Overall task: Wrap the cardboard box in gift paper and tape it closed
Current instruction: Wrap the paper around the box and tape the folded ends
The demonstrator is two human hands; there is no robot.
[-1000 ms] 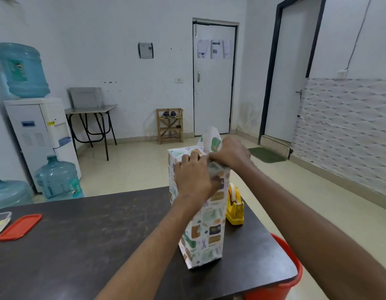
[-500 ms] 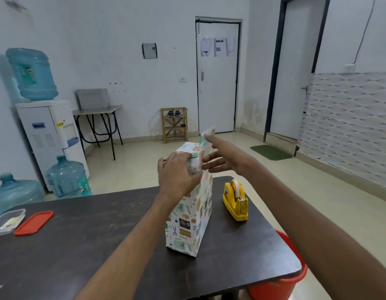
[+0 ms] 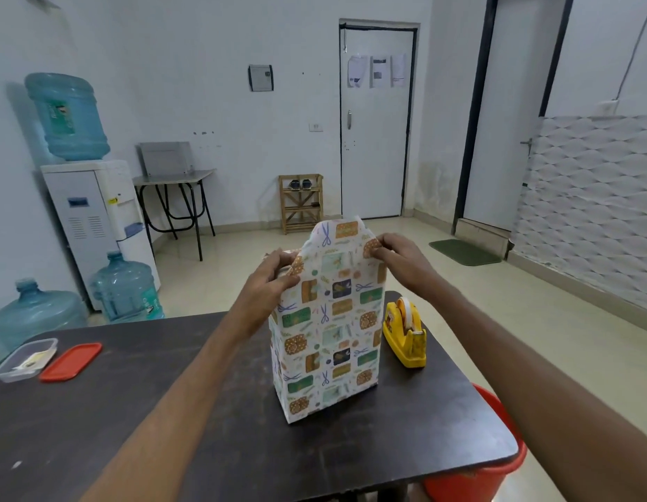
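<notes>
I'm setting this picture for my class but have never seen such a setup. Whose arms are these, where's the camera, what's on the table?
No machine: a person wears a camera on the head, so these are their own arms. The left hand and right hand each grip a top corner of the gift paper on the upright wrapped box on the dark table. Beside it stands a yellow tape dispenser; far left lie a clear container and red lid.
</notes>
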